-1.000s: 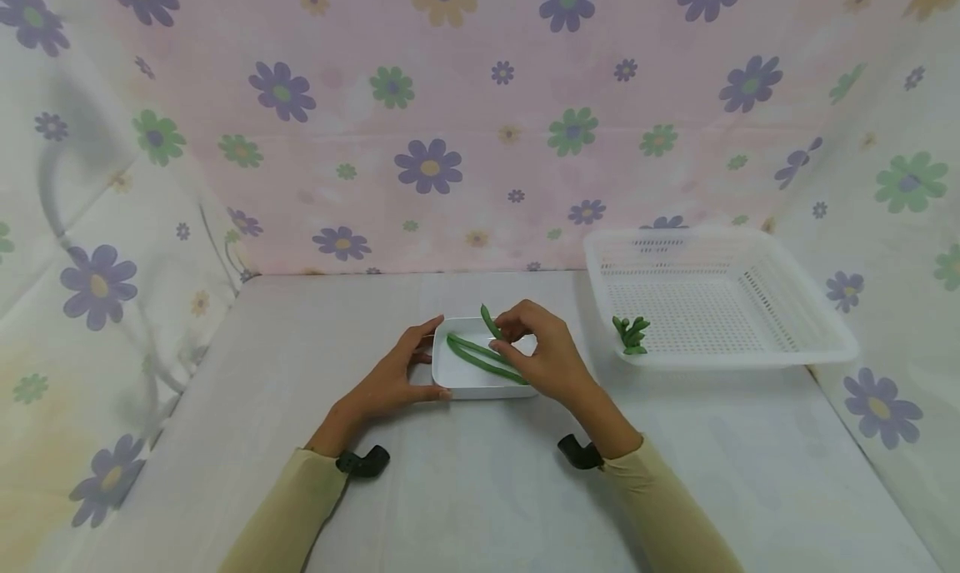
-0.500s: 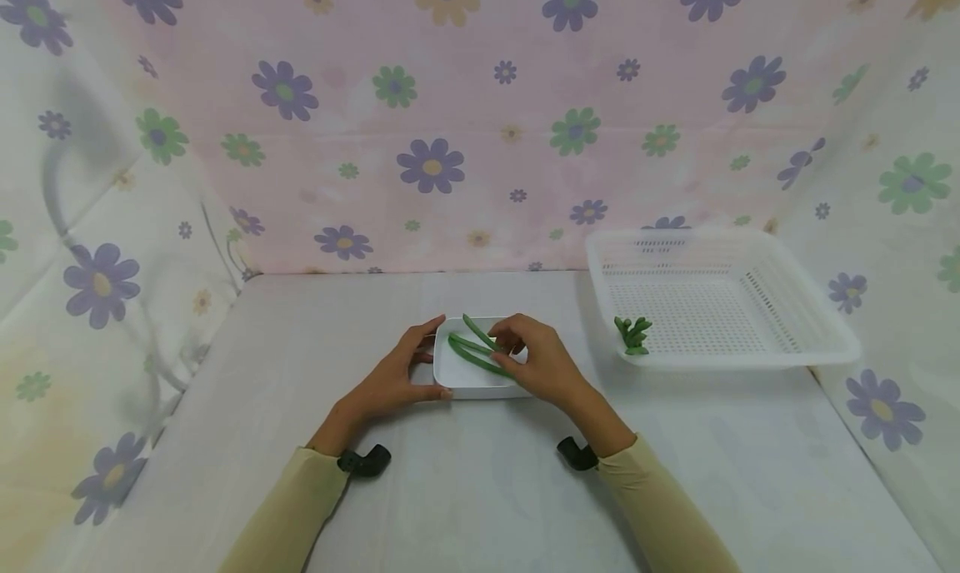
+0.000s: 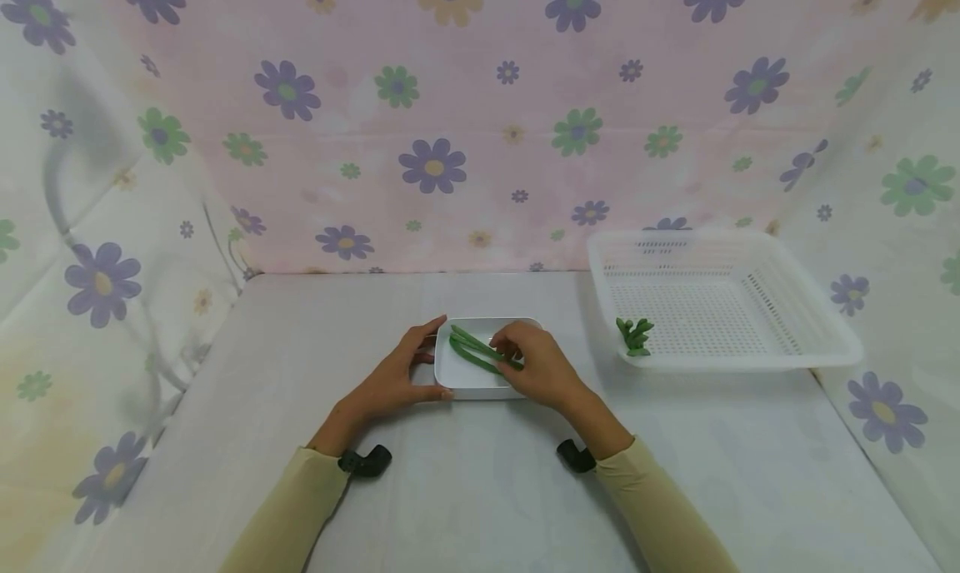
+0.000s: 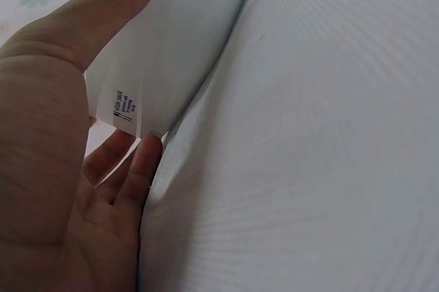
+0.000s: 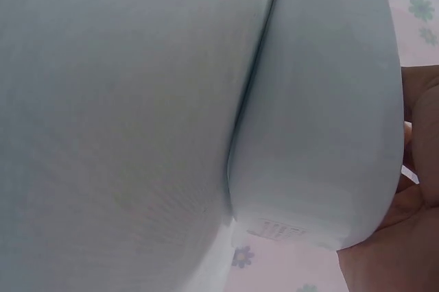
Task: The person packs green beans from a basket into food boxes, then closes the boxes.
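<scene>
Fingers and thumb of the left hand (image 3: 397, 379) grip the left end of a white dish (image 3: 483, 394) on a white tabletop (image 3: 480, 490). The right hand (image 3: 542, 365) is curled, pinching the right ends of green beans (image 3: 474, 342) slanting inside the dish. Farther right, a perforated white basket (image 3: 757, 361) holds clustered green pieces (image 3: 636, 337) in its near left corner.

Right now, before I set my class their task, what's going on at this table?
A person grips a white tray at its left end with the left hand, and the right hand seems to pinch green beans inside it. To the right stands a white perforated basket, with a bunch of green pods at its near left corner.
</scene>
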A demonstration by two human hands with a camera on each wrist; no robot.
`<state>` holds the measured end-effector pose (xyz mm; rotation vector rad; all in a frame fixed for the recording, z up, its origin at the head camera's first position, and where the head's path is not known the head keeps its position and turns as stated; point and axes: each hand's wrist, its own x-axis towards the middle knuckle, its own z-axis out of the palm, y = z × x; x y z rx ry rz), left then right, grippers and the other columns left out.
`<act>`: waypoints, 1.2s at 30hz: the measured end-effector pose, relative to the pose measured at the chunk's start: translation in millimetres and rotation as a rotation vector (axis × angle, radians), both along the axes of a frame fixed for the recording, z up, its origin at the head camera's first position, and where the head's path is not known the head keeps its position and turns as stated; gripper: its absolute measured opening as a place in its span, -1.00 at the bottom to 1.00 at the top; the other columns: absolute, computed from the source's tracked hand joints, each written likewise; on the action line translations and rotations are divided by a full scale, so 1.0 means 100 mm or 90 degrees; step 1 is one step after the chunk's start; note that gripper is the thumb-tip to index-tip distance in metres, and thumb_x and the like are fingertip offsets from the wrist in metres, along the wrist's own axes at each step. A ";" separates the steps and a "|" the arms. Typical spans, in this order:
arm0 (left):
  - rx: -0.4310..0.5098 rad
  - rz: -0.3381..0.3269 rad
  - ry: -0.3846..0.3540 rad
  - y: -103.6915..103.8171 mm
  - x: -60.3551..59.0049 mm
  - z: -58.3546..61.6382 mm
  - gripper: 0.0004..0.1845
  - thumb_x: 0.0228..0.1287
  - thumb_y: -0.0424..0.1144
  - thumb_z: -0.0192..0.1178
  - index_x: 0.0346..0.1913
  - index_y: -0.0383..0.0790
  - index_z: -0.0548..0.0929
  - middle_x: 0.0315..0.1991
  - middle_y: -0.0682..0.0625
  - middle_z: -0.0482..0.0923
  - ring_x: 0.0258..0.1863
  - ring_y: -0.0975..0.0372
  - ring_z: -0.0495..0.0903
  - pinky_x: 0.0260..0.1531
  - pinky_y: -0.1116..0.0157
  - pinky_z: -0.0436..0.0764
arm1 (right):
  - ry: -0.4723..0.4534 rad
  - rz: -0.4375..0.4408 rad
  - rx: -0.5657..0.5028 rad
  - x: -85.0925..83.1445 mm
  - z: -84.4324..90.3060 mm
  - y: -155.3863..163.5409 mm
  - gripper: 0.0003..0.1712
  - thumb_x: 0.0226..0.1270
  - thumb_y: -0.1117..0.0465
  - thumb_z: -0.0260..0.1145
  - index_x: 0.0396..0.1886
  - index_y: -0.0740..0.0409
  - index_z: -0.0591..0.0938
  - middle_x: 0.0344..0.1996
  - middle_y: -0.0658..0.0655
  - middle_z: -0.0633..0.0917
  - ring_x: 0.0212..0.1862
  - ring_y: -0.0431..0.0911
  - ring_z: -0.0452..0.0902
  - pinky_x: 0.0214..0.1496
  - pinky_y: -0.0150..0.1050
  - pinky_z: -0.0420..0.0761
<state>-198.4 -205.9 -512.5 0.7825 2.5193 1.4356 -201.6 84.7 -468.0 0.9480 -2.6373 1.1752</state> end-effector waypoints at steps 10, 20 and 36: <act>-0.003 -0.001 0.003 0.01 0.01 0.03 0.27 0.13 -0.04 0.66 0.74 0.23 -0.03 0.58 -0.08 0.20 0.45 0.10 0.43 0.38 0.10 0.55 | -0.026 -0.030 0.044 0.00 0.00 0.00 -0.76 0.24 0.48 0.53 -0.14 0.22 0.74 -0.23 0.08 0.73 -0.19 -0.10 0.68 -0.12 -0.18 0.74; -0.003 -0.002 0.000 0.01 0.00 0.02 0.29 0.11 -0.05 0.68 0.75 0.12 -0.01 0.56 -0.06 0.21 0.47 0.15 0.40 0.38 0.15 0.55 | -0.051 -0.038 0.058 0.00 0.03 0.00 -0.78 0.21 0.54 0.47 -0.19 0.24 0.73 -0.27 0.07 0.72 -0.23 -0.13 0.64 -0.17 -0.24 0.70; 0.000 -0.007 0.006 0.00 -0.01 0.01 0.28 0.12 -0.08 0.67 0.73 0.26 -0.03 0.57 -0.08 0.20 0.50 0.15 0.35 0.39 0.16 0.54 | -0.017 -0.017 0.062 0.03 0.03 0.00 -0.86 0.30 0.43 0.49 -0.18 0.22 0.75 -0.26 0.02 0.71 -0.22 -0.15 0.63 -0.15 -0.25 0.72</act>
